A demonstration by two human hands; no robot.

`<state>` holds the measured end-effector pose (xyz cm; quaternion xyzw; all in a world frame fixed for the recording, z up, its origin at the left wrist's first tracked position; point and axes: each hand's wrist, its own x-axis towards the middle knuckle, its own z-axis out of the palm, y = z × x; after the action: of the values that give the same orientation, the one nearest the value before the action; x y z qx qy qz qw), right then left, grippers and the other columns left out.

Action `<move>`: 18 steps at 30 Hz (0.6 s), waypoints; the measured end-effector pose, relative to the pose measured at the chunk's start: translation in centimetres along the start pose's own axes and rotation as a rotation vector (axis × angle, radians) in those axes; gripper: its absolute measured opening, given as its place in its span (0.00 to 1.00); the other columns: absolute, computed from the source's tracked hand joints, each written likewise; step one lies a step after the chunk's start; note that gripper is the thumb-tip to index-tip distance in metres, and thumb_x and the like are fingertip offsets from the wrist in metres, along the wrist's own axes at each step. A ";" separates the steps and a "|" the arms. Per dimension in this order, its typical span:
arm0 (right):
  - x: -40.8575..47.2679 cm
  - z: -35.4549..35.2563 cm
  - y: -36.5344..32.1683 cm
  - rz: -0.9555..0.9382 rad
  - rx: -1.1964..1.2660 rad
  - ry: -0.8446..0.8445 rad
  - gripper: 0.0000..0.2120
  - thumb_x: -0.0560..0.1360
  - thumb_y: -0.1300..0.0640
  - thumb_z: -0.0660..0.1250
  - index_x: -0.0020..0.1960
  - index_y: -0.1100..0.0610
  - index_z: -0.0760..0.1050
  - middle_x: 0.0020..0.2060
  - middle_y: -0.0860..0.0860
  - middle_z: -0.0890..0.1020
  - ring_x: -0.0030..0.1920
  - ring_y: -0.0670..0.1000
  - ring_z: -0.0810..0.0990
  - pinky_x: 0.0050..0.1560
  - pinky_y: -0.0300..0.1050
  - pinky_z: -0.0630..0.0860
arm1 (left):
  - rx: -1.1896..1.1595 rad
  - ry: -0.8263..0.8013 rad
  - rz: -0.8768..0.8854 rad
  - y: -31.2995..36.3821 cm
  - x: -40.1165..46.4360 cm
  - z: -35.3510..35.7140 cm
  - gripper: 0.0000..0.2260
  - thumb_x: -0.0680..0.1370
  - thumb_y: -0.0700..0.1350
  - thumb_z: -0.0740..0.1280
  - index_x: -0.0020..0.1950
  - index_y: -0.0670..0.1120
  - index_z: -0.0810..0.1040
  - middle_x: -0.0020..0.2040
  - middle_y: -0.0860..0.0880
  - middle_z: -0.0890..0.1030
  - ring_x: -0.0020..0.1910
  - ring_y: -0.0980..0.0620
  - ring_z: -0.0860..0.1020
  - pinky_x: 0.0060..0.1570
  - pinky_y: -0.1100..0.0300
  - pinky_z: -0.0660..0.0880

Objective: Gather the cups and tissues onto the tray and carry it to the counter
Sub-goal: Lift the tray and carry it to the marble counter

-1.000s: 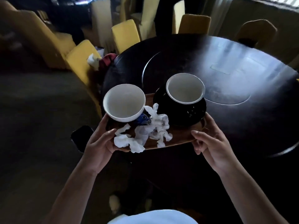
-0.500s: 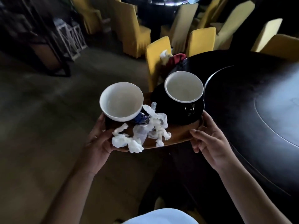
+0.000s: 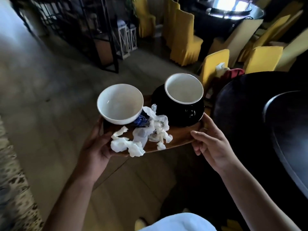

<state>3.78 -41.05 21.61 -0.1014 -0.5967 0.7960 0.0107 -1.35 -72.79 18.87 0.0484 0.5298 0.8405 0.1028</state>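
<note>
Tray: a brown wooden tray [image 3: 180, 139] was up in the air over the floor, carried level between both hands, with the dark round worktop [image 3: 260, 124] off to its right.
Left hand: the left hand [image 3: 98, 147] gripped the tray's near-left edge, thumb on top beside the tissues, fingers curled underneath and out of sight.
Right hand: the right hand [image 3: 215, 144] held the tray's right end, thumb against the rim by the saucer, fingers curled beneath the edge.
White cup: a white cup [image 3: 120, 104] sat on the left part of the tray, tipped a little toward the camera, nothing visible inside.
Black cup: a black cup [image 3: 184, 90] with a white inside stood upright on a black saucer [image 3: 176, 117] at the far-right part of the tray.
Tissues: crumpled white tissues [image 3: 146, 135] lay heaped on the near middle of the tray, between the two cups, one clump hanging over the near rim by the left thumb.
Blue scrap: a small blue wrapper [image 3: 141, 121] was tucked against the white cup's base, touching the tissues.
Surroundings: yellow-covered chairs [image 3: 185, 39] stood far and right; a black metal rack [image 3: 93, 30] stood far left, with two white lanterns [image 3: 126, 39] just beside it; tan floor [image 3: 50, 100] lay below.
</note>
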 end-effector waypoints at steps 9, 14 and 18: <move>4.4 11.0 2.3 0.078 -0.023 -0.229 0.36 0.71 0.67 0.69 0.76 0.48 0.68 0.30 0.54 0.76 0.27 0.51 0.75 0.24 0.43 0.72 | 0.036 0.154 0.154 5.2 -3.7 -9.4 0.28 0.80 0.35 0.56 0.81 0.47 0.63 0.74 0.38 0.71 0.57 0.44 0.82 0.37 0.47 0.83; 8.2 17.2 3.2 0.101 -0.078 -0.397 0.35 0.72 0.67 0.69 0.75 0.47 0.69 0.32 0.54 0.77 0.28 0.50 0.76 0.25 0.43 0.73 | 0.037 0.312 0.187 6.7 -5.1 -13.7 0.31 0.78 0.35 0.57 0.82 0.48 0.61 0.71 0.42 0.75 0.58 0.45 0.81 0.41 0.44 0.83; 11.7 22.5 3.9 0.082 -0.116 -0.534 0.33 0.75 0.70 0.66 0.74 0.46 0.70 0.33 0.56 0.76 0.28 0.51 0.76 0.25 0.44 0.72 | 0.035 0.482 0.232 7.7 -5.7 -16.7 0.27 0.82 0.32 0.56 0.79 0.51 0.67 0.60 0.45 0.83 0.50 0.46 0.85 0.37 0.43 0.83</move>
<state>-11.17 -61.84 22.15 0.0875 -0.6183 0.7589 -0.1850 0.11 -91.97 18.67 -0.0909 0.5444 0.8246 -0.1241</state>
